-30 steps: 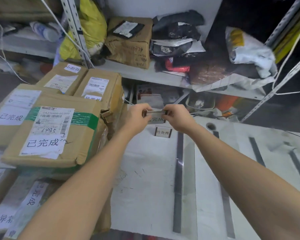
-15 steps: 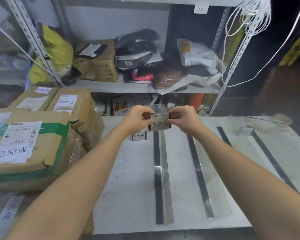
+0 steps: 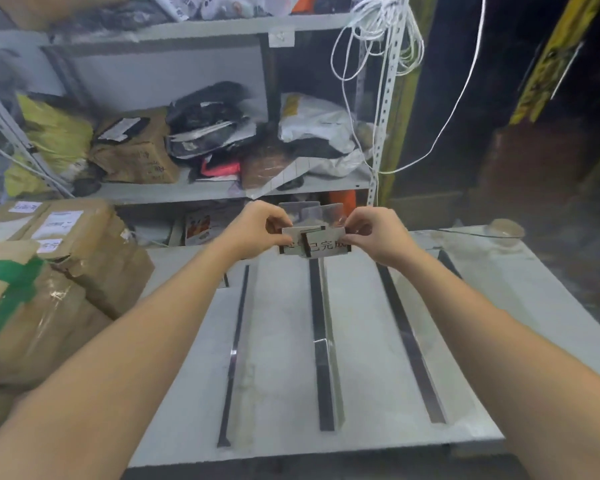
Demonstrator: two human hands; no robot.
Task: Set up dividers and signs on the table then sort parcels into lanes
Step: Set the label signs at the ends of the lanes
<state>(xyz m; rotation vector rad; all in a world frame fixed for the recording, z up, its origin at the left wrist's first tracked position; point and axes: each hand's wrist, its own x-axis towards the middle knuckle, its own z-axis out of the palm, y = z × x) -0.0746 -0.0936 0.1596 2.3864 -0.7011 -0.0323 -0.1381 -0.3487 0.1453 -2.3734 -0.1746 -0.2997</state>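
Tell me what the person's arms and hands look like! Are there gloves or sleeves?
No gloves and no sleeves show. The left hand and right hand are bare. So are the left arm and right arm, all the way to the picture's edge. No watch, ring, bracelet or marking shows on them.

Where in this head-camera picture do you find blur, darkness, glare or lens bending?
Head view: the shelf edge bows, wide-angle bending; the far right is dark; the sign, pinched by the left hand and right hand, is smeared at its left end; the middle divider carries a glare patch.
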